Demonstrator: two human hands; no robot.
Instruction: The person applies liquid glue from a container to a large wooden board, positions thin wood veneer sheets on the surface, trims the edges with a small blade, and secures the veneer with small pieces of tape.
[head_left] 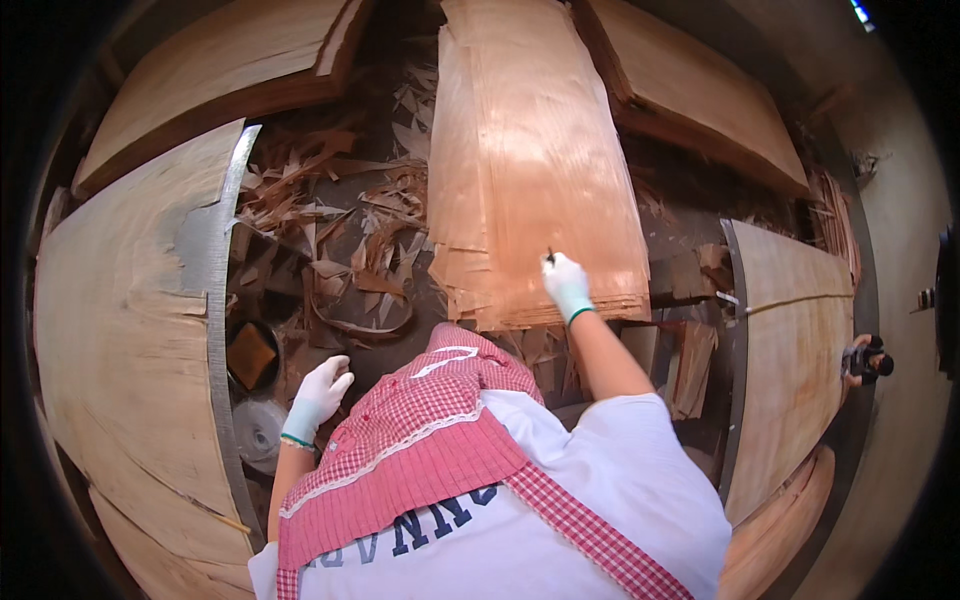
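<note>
1. gripping a small dark tool [549, 257] between closed fingers, the white-gloved right hand [568, 284] is over the near end of the veneer stack [535, 170], a little right of the middle of its near edge; whether the glove touches the top sheet i cannot tell.
2. the left hand [322, 393], gloved alike, hangs partly open beside the checked apron [405, 400], thumb apart from loosely bent fingers, with nothing seen in its hold.
3. the veneer stack lies lengthwise ahead of the person, reddish-tan and shiny on top; torn layers stick out along its left edge and at its near left corner.
4. curled wood scraps [385, 235] are heaped beyond the stack's left edge.
5. near the left hand are a round, pale, see-through thing [258, 432] and a dark container with an orange-brown piece [251, 356] inside.
6. farther left, a pale wood sheet [125, 300] lies beside a metal strip [217, 320]; to the right, a long thin stick [800, 300] crosses another pale sheet [795, 390].
7. at the far right is another person [866, 362].
</note>
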